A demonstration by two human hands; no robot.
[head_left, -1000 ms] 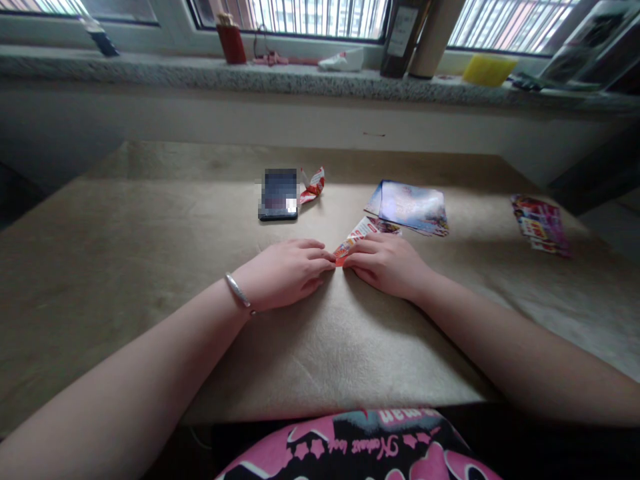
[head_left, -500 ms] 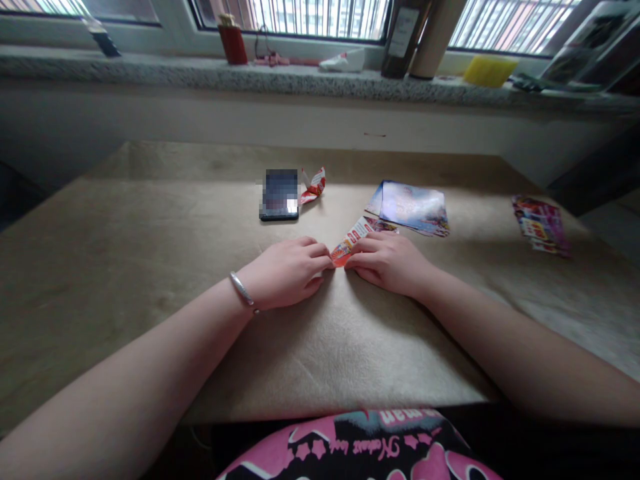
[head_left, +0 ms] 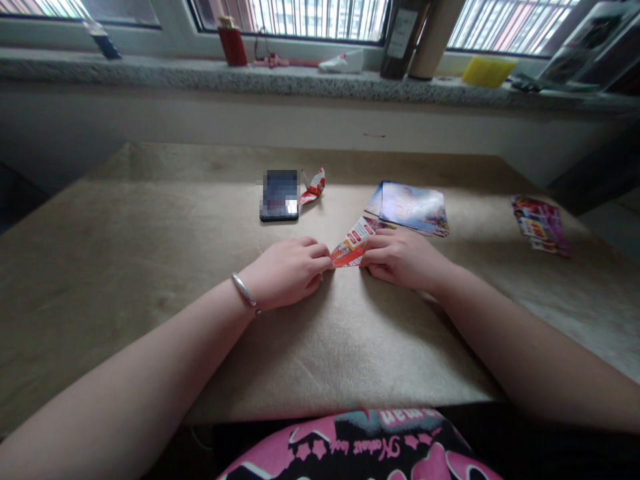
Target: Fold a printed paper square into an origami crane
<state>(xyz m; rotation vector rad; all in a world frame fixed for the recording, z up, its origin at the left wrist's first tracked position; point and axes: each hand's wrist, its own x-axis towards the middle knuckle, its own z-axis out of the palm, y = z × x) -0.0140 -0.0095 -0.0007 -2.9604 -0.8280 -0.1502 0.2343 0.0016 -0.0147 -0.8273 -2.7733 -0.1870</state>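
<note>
A piece of folded printed paper (head_left: 353, 243), red, white and orange, lies on the table between my hands. Its left tip is pinched under the fingers of my left hand (head_left: 295, 267), which wears a silver bangle on the wrist. My right hand (head_left: 400, 260) presses its closed fingertips on the paper's lower right edge and covers part of it. Beyond my hands stands a small folded paper figure (head_left: 314, 186) in red and white, beside a phone-like dark device (head_left: 280, 195) with a blurred screen.
A stack of bluish printed sheets (head_left: 415, 205) lies just beyond my right hand. Farther right are pink and purple printed papers (head_left: 540, 225). On the stone windowsill (head_left: 290, 77) stand a red bottle (head_left: 232, 43), a dark bottle (head_left: 403, 40) and a yellow block (head_left: 489, 71).
My right hand has slid to the right along the paper's lower edge, uncovering more of the red and white strip. My left hand stays at the tip.
</note>
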